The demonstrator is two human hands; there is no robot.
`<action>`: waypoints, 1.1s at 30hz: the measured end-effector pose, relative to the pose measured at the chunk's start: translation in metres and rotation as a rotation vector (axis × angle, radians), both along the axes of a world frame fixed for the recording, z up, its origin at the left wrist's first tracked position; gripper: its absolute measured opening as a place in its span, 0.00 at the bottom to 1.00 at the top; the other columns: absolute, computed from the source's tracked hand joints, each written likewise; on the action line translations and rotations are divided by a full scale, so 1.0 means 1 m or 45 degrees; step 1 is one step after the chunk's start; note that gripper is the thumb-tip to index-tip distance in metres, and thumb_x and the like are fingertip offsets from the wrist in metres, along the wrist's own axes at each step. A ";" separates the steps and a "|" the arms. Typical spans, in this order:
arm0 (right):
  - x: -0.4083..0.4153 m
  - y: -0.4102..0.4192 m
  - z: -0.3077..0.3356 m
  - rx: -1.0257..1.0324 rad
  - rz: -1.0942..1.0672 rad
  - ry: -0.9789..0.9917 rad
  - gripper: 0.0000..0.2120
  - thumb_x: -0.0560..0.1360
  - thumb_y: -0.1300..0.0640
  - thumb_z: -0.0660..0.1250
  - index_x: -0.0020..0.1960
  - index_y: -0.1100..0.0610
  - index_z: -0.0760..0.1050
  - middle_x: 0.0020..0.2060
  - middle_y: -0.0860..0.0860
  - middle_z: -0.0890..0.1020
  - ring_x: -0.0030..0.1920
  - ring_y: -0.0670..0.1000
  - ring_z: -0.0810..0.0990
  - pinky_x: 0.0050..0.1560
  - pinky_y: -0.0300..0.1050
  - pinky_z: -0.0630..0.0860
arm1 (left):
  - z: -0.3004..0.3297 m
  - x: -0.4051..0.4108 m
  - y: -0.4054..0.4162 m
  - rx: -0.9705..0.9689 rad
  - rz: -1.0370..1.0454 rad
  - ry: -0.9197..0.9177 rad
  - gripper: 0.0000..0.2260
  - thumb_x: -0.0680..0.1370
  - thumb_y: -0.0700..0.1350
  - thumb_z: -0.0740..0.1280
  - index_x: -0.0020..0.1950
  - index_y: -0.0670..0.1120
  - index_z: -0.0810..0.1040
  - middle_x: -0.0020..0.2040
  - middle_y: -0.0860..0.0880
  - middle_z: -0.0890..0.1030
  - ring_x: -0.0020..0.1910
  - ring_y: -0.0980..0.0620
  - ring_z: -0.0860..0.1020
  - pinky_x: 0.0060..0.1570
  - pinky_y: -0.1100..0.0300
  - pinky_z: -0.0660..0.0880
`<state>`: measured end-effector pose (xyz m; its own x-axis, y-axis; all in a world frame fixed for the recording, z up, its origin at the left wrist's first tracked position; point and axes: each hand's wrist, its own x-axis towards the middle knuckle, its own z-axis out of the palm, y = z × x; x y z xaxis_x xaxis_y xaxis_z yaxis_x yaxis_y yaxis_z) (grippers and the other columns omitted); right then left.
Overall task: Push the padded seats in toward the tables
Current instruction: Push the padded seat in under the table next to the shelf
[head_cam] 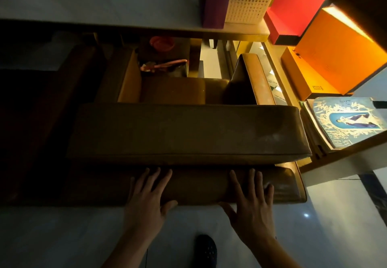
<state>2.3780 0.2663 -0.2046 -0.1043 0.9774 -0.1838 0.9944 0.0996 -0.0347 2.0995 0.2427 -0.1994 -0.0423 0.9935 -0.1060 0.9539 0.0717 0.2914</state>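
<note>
I have both hands flat on the near face of the padded seat (188,186), a long brown leather bench lying crosswise in front of me. My left hand (146,200) presses with fingers straight and a little spread, thumb out to the side along the seat's lower edge. My right hand (251,202) does the same further toward the seat's rounded end, fingers fanned and thumb splayed inward. Neither hand curls round anything; they only push against the padding.

Just beyond my fingertips, a second thick cushion (188,133) sits over the first, its front seam running right above both hands. Past that cushion, further from my palms, another brown padded seat (173,92) stands under the pale table (104,5), whose edge crosses the view well away from my hands. An upright padded piece (249,77) rises to the right of it.

On the table, far beyond my right hand, stand a purple box (215,1) and a white perforated basket (249,1). Off to the right of my right hand, a red box (293,9), an orange box (335,58) and a blue printed cover (351,121) lie in warm light. Below my wrists, a dark shoe (206,251) rests on the glossy floor (62,236).
</note>
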 end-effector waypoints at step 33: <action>-0.019 0.144 0.000 0.076 0.057 0.029 0.42 0.74 0.27 0.49 0.82 0.46 0.49 0.80 0.64 0.52 0.79 0.68 0.49 0.72 0.75 0.57 | 0.005 -0.012 0.137 0.068 0.061 0.041 0.35 0.73 0.64 0.68 0.78 0.58 0.61 0.76 0.49 0.66 0.75 0.42 0.59 0.74 0.38 0.55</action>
